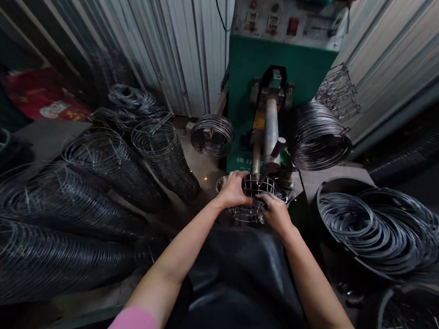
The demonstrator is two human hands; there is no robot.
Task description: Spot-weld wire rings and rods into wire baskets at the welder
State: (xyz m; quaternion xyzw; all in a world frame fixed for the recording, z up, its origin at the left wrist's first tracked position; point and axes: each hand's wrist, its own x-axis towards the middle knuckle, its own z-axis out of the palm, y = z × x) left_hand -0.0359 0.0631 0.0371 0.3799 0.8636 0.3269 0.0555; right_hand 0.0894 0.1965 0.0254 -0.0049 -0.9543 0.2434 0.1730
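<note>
A round wire basket (246,217) sits between my hands, below the electrodes of a green spot welder (234,82). My left hand (234,192) grips the basket's left side, thumb reaching across toward the middle. On the right side, the fingers of my right hand (275,212) are closed at the basket's wires; whether they also pinch a loose wire is too small to tell. The welder's upper arm (271,128) extends over the basket, with its lower rod (256,160) ending near the wires. Small orange sparks are scattered around the basket.
Stacks of wire rings (49,251) lie on the left. A coil of wire (212,135) hangs left of the welder, a larger coil (318,135) right. A black tub (323,207) of wire rings and a bin (378,317) of short wires stand right. Corrugated metal walls (170,34) rise behind.
</note>
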